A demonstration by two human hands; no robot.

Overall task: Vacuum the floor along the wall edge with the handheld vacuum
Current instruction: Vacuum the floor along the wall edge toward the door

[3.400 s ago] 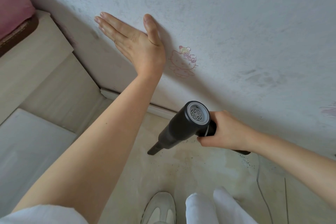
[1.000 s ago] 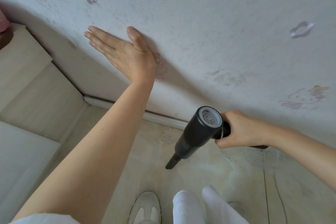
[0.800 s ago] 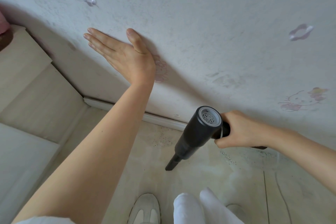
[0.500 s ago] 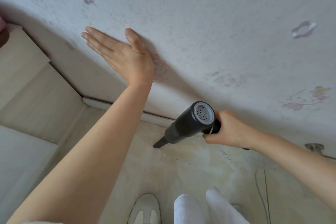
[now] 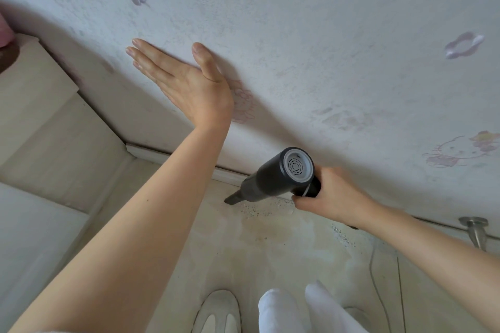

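My right hand (image 5: 334, 196) is closed around the handle of a black handheld vacuum (image 5: 270, 177) with a white vented rear cap. Its narrow nozzle points down-left and its tip rests on the beige floor (image 5: 270, 246) just in front of the white baseboard (image 5: 151, 153). Dark specks of dirt lie on the floor beside the nozzle and further right along the wall. My left hand (image 5: 189, 84) lies flat against the pale wallpapered wall (image 5: 311, 48), fingers extended, holding nothing.
A light wooden cabinet (image 5: 51, 127) stands in the left corner against the wall. A metal door stop (image 5: 474, 228) sticks out of the baseboard at the right. A thin cable (image 5: 374, 273) runs over the floor. My shoe (image 5: 219, 311) and white trouser leg (image 5: 284, 311) show below.
The vacuum nozzle moved from the open floor up and left to the wall edge, and now rests by the baseboard. My left hand stayed flat on the wall.
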